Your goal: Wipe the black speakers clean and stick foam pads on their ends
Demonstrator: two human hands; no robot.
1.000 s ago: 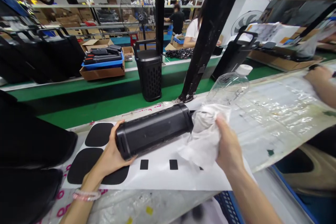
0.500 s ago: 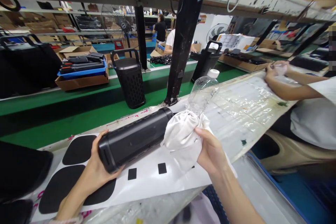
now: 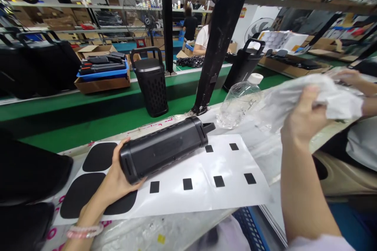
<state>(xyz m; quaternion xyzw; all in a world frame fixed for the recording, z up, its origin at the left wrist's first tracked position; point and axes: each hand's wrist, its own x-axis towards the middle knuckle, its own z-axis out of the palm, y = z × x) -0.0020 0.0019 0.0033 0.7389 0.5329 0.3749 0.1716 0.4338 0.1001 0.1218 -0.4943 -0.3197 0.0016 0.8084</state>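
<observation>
My left hand (image 3: 122, 174) grips the near left end of a black rectangular device (image 3: 165, 149), which lies tilted over a white sheet (image 3: 176, 200) bearing black square pads and larger rounded black pads. A strap-like handle sticks out at the device's right end. My right hand (image 3: 306, 115) is raised at the right, its fingers closed on a white cloth (image 3: 282, 98) that is blurred by motion. Behind the sheet, a clear plastic bottle (image 3: 238, 104) with a white cap stands tilted, left of the cloth.
A black post (image 3: 219, 43) rises behind the device. Beyond it, a green conveyor (image 3: 118, 113) carries a perforated black device (image 3: 150, 86) and a box (image 3: 103, 84) of parts. Dark objects (image 3: 32, 168) sit at the left. Another person's hand (image 3: 350, 76) is at the far right.
My right hand has lifted the white cloth off the device and swung it right, uncovering the handle end and more black squares. The view has shifted; my left hand keeps its hold.
</observation>
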